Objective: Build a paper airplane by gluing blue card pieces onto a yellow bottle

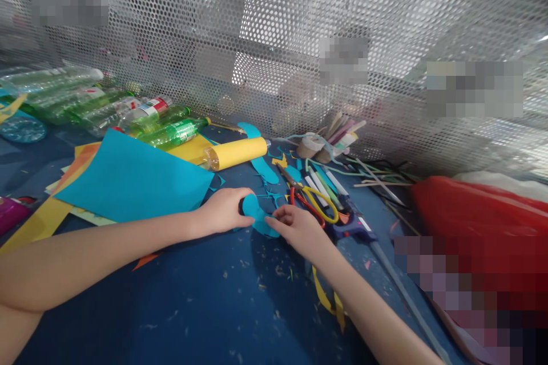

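My left hand [222, 211] and my right hand [297, 228] meet over a small cyan paper cutout [259, 217] lying on the dark blue table [205, 308]. Both hands pinch it, the left at its upper left end, the right at its lower right end. Another cyan cutout strip [261, 162] lies just beyond, next to a bottle wrapped in yellow paper [235, 153]. Scissors with yellow and red handles [310, 197] rest right beside my right hand.
A large cyan paper sheet [128, 179] lies on yellow and orange sheets at left. Several green and clear plastic bottles [128, 114] lie at the back left. Pens, sticks and tape rolls [334, 142] sit against the perforated metal wall [299, 40]. A red bag [479, 222] is at right.
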`<state>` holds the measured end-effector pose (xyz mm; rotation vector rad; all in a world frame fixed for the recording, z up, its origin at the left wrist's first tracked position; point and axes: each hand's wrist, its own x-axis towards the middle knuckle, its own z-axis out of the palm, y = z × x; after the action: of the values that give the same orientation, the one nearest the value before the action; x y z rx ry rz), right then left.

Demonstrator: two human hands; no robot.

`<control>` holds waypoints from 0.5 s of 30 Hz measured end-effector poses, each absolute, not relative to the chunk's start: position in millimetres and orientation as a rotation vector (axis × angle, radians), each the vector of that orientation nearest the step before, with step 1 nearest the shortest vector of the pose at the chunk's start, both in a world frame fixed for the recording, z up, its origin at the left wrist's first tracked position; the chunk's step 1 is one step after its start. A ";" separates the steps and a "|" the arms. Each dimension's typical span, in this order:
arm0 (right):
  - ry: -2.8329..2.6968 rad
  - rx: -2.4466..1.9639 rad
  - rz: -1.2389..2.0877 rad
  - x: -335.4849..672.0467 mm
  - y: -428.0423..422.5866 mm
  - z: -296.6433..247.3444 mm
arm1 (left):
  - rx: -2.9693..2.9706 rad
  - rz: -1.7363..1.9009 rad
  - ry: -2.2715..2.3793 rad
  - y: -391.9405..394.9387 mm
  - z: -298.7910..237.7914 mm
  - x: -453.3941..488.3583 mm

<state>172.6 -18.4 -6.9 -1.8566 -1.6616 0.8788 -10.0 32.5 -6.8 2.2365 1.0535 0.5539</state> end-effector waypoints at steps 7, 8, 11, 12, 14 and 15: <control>-1.723 -1.797 0.821 176.7 -15.2 -10.8 | 2.231 0.545 1.053 32.2 -6.0 -10.3; -1.719 -1.800 0.816 176.8 -14.7 -11.3 | 2.228 0.546 1.050 32.1 -5.9 -10.3; -1.710 -1.802 0.803 176.1 -13.7 -11.5 | 2.210 0.550 1.048 31.5 -5.8 -10.3; -1.708 -1.796 0.803 175.8 -13.7 -11.4 | 2.195 0.553 1.045 31.3 -5.8 -10.4; -1.705 -1.772 0.815 175.5 -14.3 -11.1 | 2.147 0.564 1.028 31.1 -6.3 -10.6; -1.700 -1.757 0.830 175.5 -14.8 -11.1 | 2.119 0.572 1.016 31.1 -6.7 -10.7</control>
<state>175.5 -14.8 -11.1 -1.7566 -1.6997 0.8301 -10.7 31.1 -6.7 2.1185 1.0164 0.5721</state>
